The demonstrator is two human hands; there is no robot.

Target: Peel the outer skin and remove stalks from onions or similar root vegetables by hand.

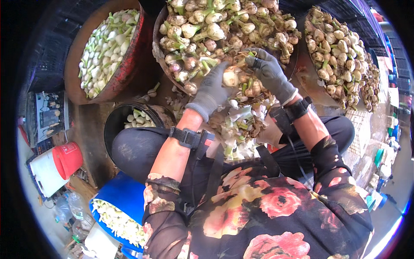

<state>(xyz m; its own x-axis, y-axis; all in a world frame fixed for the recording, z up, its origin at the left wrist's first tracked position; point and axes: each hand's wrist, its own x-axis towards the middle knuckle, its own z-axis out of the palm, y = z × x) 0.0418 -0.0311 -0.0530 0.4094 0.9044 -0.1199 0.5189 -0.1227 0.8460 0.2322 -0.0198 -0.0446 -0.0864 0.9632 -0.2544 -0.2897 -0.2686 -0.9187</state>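
A wide basin [158,41] of garlic [194,30] is cut off above; a red basin [135,52] holds pale bulbs [110,52]. Sleeve [166,207] and knee [136,151] partly hide a blue bucket [125,190] and black bucket [111,120]. Left fingers [219,71] clamp a bulb [230,78] by the wide basin; right fingers' [260,55] grip is unclear.

From above, the heaped garlic bulbs [213,32] lie open to reach; lower down, the left knee [134,149] and black bucket [113,125] block the left side, the right knee [340,129] and bulb pile [338,54] the right
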